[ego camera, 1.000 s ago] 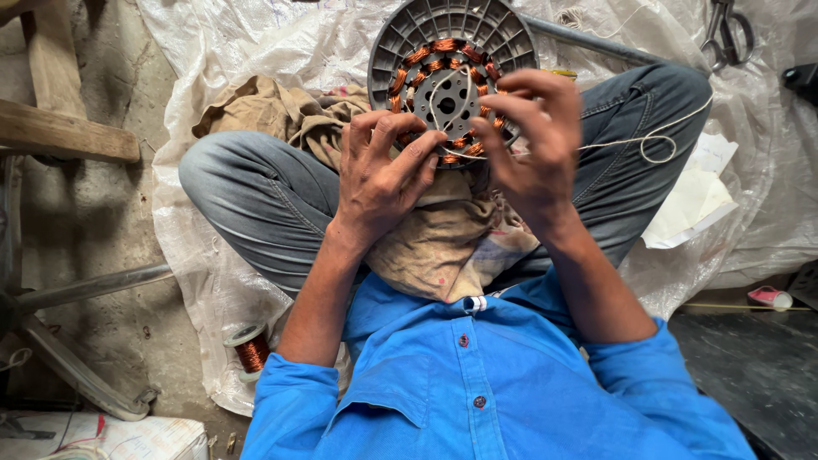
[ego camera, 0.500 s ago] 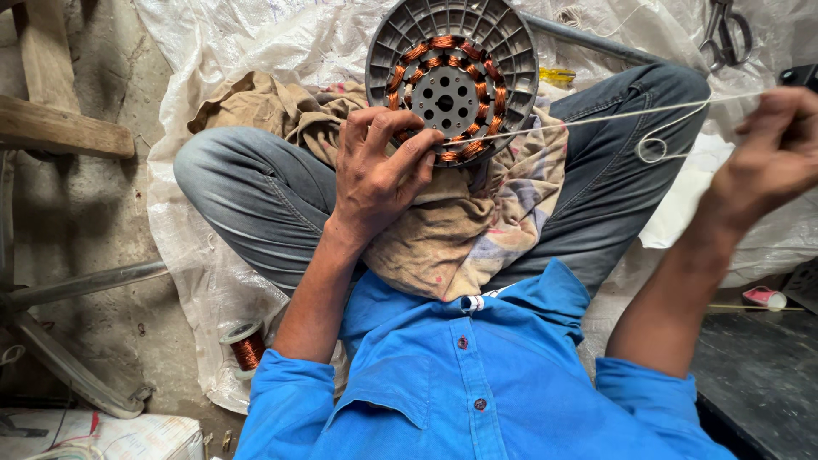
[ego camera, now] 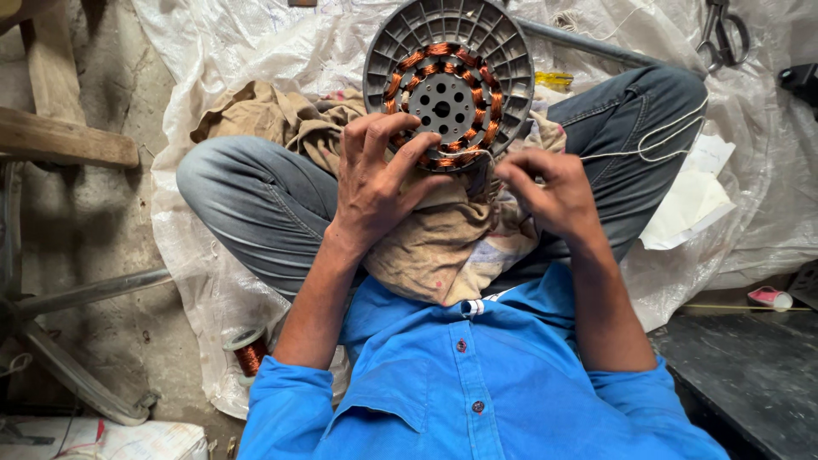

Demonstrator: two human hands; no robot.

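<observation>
Head view: the round grey motor stator point(ego camera: 449, 81) stands on edge on a tan cloth point(ego camera: 443, 247) across the person's lap, its ring of copper coils point(ego camera: 443, 104) facing up; the left hand point(ego camera: 379, 183) clasps the lower rim, fingers spread and curled against the coils; the right hand point(ego camera: 545, 192) pinches a pale cord point(ego camera: 648, 149) at the rim's bottom, fingertips closed together on it; the cord loops off over the right knee. To do this well, I judge, the left hand should brace the stator firmly while the cord is drawn snug and even, not jerked, so the coils stay unscuffed; a copper wire spool point(ego camera: 249, 351) lies on the floor.
</observation>
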